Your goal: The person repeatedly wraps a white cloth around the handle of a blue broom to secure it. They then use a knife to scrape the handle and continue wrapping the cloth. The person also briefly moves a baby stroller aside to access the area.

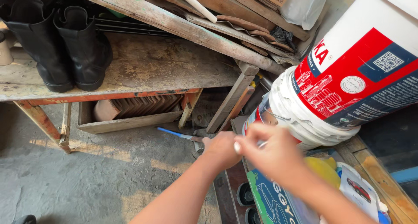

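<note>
Overhead, two black boots, one white bucket; left hand fisted, right hand pinching something unclear.

Worn wooden bench at 11 o'clock, black boots standing on it; grey concrete floor beneath, at 8 o'clock.

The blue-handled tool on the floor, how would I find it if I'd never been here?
Find the old wooden bench with two black boots on top. Look at the concrete floor beneath its right end, just left of the left hand. The tool lies flat there, the only thing with a bright blue handle among brown wood.
</note>
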